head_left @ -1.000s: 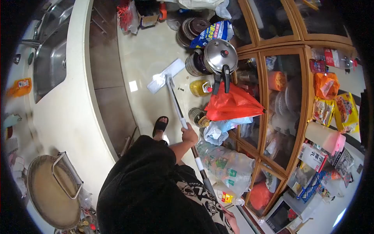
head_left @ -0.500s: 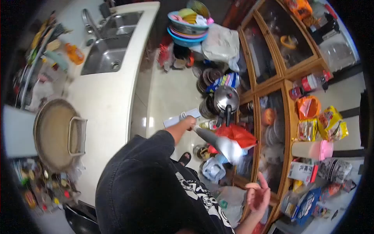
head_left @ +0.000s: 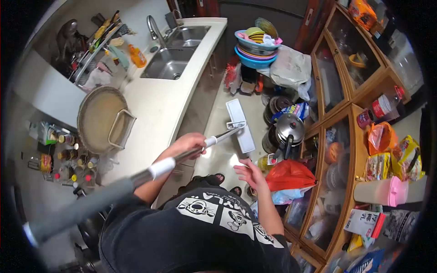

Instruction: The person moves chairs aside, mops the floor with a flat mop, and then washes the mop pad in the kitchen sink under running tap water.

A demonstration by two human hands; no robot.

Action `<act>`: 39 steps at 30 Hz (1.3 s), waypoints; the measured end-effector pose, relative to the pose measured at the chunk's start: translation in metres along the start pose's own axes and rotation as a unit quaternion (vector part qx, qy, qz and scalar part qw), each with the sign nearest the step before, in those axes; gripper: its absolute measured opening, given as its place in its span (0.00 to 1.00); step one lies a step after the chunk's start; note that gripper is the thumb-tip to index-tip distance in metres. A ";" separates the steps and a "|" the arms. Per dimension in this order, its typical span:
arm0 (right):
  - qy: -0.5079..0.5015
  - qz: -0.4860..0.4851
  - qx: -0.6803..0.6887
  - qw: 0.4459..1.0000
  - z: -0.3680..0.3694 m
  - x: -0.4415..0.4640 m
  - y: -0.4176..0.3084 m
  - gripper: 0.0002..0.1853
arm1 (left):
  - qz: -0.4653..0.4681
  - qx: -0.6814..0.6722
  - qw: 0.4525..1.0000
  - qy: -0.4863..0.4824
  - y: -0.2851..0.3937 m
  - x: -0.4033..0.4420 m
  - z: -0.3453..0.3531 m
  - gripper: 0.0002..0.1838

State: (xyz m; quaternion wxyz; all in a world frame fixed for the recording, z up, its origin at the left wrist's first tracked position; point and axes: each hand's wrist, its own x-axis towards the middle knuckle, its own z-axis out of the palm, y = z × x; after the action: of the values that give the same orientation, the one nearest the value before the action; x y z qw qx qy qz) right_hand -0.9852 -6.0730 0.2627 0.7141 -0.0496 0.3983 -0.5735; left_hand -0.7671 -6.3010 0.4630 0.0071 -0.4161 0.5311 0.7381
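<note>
A flat mop crosses the view, its white mop head (head_left: pixel 246 136) lying on the floor tiles and its pole (head_left: pixel 143 176) slanting up to the left. The thick grey foam handle end (head_left: pixel 82 211) comes close to the camera. My left hand (head_left: pixel 187 145) is closed around the pole, between two white collars. Apart from the pole, my right hand (head_left: pixel 251 174) is held in the air with its fingers spread. Beyond that hand is a red plastic bag (head_left: pixel 291 175) beside the cabinet.
A white counter (head_left: pixel 148 104) with a double sink (head_left: pixel 166 63) runs along the left. Glass-door cabinets (head_left: pixel 334 159) line the right. A pressure cooker (head_left: pixel 290 127) and stacked basins (head_left: pixel 257 57) stand along the floor's right side. A large round tray (head_left: pixel 102 120) leans by the counter.
The mop's handle end has swung from the right over to the left, and its head has turned on the floor. My right hand has come forward and inward. The view has shifted.
</note>
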 end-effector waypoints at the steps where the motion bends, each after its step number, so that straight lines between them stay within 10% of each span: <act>1: -0.012 0.027 0.010 1.000 0.009 0.023 -0.004 0.31 | -0.003 -0.009 0.999 0.039 0.005 -0.024 0.009 0.21; 5: -0.033 0.081 0.121 0.989 0.084 0.109 -0.036 0.36 | 0.044 -0.026 0.997 0.063 0.028 -0.122 0.023 0.25; 10: -0.058 -0.067 0.181 0.979 0.118 0.176 -0.062 0.15 | 0.103 -0.052 0.991 0.075 0.032 -0.172 0.006 0.27; 15: -0.053 -0.072 0.177 0.980 0.181 0.163 -0.093 0.08 | 0.192 -0.405 0.892 0.060 -0.041 -0.119 -0.049 0.26; 18: -0.117 -0.082 0.148 0.979 0.206 0.163 -0.097 0.13 | 0.037 -0.102 0.985 0.130 -0.031 -0.084 -0.021 0.19; 20: -0.124 -0.090 0.138 0.978 0.207 0.174 -0.090 0.15 | 0.119 0.015 0.992 0.027 -0.016 -0.067 0.005 0.22; 26: -0.109 -0.148 0.072 0.980 0.172 0.177 -0.060 0.20 | 0.361 0.588 0.703 0.171 0.040 -0.002 0.072 0.29; 34: -0.008 -0.162 0.014 0.987 0.157 0.160 -0.049 0.27 | 0.222 0.758 0.582 0.194 0.018 0.019 0.058 0.43; 36: -0.033 -0.159 0.008 0.987 0.144 0.148 -0.036 0.29 | -0.070 0.773 0.613 0.148 0.025 0.012 0.083 0.44; 39: -0.069 -0.174 -0.049 0.981 0.127 0.159 -0.023 0.33 | -0.008 0.744 0.651 0.148 0.024 0.026 0.040 0.37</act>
State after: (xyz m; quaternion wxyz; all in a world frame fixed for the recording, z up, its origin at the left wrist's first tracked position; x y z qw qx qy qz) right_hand -0.9198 -6.2656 0.2792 0.6264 -0.1924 0.3606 -0.6638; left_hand -0.8195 -6.2915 0.4691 0.2417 -0.3789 0.8930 0.0241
